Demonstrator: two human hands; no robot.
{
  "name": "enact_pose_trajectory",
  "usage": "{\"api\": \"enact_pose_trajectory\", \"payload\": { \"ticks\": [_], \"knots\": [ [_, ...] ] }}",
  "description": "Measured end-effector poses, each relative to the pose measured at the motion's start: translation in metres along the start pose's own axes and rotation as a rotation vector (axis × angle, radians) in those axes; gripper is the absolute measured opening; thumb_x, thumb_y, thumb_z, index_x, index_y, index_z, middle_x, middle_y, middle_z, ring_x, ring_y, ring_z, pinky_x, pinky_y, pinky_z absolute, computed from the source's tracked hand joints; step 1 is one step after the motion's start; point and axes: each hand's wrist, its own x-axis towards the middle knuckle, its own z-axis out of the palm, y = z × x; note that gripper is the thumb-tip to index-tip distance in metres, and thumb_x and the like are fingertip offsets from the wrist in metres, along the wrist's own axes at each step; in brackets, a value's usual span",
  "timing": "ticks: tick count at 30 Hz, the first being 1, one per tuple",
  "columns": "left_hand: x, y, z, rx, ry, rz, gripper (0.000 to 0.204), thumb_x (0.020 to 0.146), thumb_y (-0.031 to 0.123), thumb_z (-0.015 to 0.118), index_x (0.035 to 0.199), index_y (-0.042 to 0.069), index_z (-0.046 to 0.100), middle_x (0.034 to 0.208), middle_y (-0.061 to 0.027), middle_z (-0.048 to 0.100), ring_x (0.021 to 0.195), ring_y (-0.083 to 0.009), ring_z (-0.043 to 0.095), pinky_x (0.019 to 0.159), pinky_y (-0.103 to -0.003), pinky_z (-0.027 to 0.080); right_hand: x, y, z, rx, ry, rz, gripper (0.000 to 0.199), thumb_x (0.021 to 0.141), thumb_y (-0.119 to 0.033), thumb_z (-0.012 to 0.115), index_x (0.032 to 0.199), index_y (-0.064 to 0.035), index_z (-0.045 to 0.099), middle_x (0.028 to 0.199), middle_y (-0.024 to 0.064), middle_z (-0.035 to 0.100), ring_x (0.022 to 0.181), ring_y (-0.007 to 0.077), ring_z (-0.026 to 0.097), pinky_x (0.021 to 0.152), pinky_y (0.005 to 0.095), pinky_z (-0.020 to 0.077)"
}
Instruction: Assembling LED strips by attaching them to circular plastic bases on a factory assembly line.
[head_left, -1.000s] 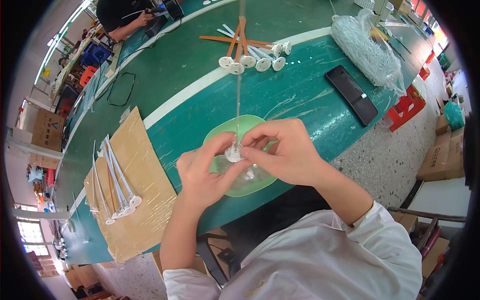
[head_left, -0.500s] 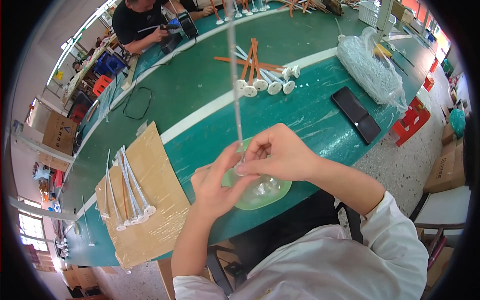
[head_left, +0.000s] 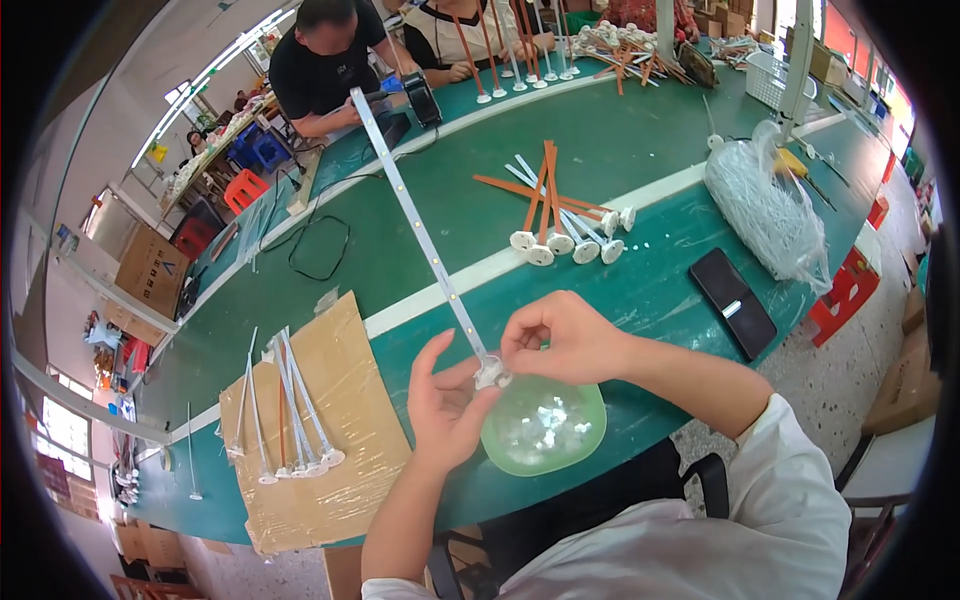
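My left hand (head_left: 440, 410) holds a slim white LED light strip (head_left: 420, 240) by its base end, thumb and fingers around it. The strip stands up and leans to the far left, small yellowish dots along its face. Its white base (head_left: 492, 374) sits between my two hands. Close against that base, my right hand (head_left: 560, 340) is closed in a pinch; what its fingertips hold, if anything, is hidden. Just below both hands is a light green bowl (head_left: 500, 460) with small clear, shiny pieces (head_left: 552, 420) inside.
Left, several strips with round white bases (head_left: 300, 465) lie on cardboard (head_left: 360, 500). Ahead lies a pile of orange and white ones (head_left: 550, 215). A black phone (head_left: 730, 300) and a bag of clear strips (head_left: 765, 215) are on the right. Co-workers (head_left: 325, 70) sit across the green table (head_left: 400, 300).
The strip has swung from nearly upright to leaning left, its dotted face now showing. My right hand has drawn slightly away from my left, uncovering the base. The whole view has shifted.
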Motion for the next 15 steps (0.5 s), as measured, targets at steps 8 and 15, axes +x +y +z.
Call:
{"api": "enact_pose_trajectory", "payload": {
  "ticks": [8, 15],
  "knots": [
    [-0.002, -0.021, -0.019, 0.012, 0.007, -0.094, 0.029, 0.105, 0.016, 0.048, 0.122, -0.005, 0.060, 0.117, -0.0208, 0.066, 0.106, -0.0277, 0.067, 0.092, -0.038, 0.056, -0.011, 0.011, 0.011, -0.247, 0.162, -0.378, 0.013, 0.074, -0.005, 0.077, 0.084, -0.0026, 0.070, 0.076, 0.0093, 0.066, 0.063, 0.0201, 0.065, 0.057, 0.0296, 0.0526],
    [-0.004, -0.013, -0.006, 0.121, 0.038, -0.090, 0.033, 0.097, 0.003, 0.058, 0.129, -0.003, 0.062, 0.107, -0.0167, 0.072, 0.095, -0.0208, 0.070, 0.083, -0.031, 0.055, -0.013, 0.012, 0.033, -0.477, 0.572, -0.827, 0.019, 0.069, -0.007, 0.078, 0.084, -0.0066, 0.067, 0.080, 0.0062, 0.067, 0.066, 0.0249, 0.066, 0.060, 0.0324, 0.0547]
  ]
}}
